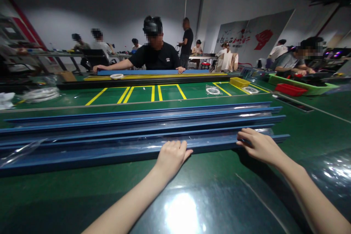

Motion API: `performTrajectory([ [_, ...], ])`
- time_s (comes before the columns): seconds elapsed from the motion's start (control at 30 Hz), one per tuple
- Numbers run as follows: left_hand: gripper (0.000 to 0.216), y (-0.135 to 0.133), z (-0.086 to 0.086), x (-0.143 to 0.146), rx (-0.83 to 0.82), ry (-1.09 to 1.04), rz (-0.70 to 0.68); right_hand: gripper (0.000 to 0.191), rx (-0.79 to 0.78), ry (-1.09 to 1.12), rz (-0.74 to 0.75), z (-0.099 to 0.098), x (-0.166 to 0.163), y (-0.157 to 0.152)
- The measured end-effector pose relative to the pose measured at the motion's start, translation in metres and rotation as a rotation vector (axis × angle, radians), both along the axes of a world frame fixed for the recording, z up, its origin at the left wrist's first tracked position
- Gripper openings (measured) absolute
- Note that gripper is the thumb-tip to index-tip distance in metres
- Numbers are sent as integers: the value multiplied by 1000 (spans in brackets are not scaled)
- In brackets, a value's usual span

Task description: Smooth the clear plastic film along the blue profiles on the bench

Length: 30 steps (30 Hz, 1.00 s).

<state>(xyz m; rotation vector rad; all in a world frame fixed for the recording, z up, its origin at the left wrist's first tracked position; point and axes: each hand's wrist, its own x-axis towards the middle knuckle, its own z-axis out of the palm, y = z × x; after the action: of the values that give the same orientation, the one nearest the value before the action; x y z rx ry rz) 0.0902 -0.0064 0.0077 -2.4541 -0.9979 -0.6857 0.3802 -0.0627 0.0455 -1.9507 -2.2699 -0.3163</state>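
Note:
Several long blue channel profiles [90,152] lie side by side on the green table, some with clear plastic film in or on them. My left hand [172,156] is closed over the near edge of the closest profile, its fingertips inside the channel and its thumb along the front. Farther right, near that profile's right end, my right hand [256,145] has its fingers curled onto the same profile. A loose strip of clear film [24,152] sticks up at the left end.
Across the table [175,186] a co-worker [161,55] holds another blue profile [142,72]. Yellow tape lines, a coiled white cable [213,90], a yellow tray [239,82], a red tray [290,89], a green bin [315,89] and a phone-like dark slab [293,103] lie beyond.

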Motion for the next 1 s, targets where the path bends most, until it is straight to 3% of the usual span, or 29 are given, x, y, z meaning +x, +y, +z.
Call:
performTrajectory([
  [0.57, 32, 5, 7, -3, -160, -16, -10, 13, -31, 19, 29, -2, 4, 2],
  [1.0, 27, 2, -2, -3, -22, 10, -8, 23, -18, 29, 54, -2, 1, 2],
])
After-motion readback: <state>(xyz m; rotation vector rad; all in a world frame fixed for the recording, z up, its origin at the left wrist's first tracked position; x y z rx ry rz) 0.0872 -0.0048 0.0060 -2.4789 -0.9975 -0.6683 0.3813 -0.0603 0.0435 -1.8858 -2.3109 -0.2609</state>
